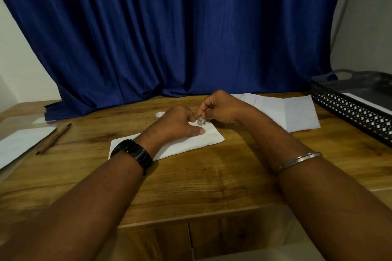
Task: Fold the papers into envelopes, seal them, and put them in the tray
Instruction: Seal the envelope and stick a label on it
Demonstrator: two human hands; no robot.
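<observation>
A folded white envelope [186, 144] lies flat on the wooden table in front of me. My left hand [178, 124] rests on it, thumb pressed on the paper, fingertips touching a small stamp-like sticker [201, 122]. My right hand [220, 108] pinches that sticker from above, over the envelope's far edge. A black perforated tray [350, 110] stands at the right, with a white sheet inside it. Folded white papers [292, 110] lie between my right hand and the tray.
A brown pencil-like stick [53, 139] and a white sheet [19, 144] lie at the left. A small white object [159, 115] peeks out behind my left hand. A blue curtain [180, 27] hangs behind the table.
</observation>
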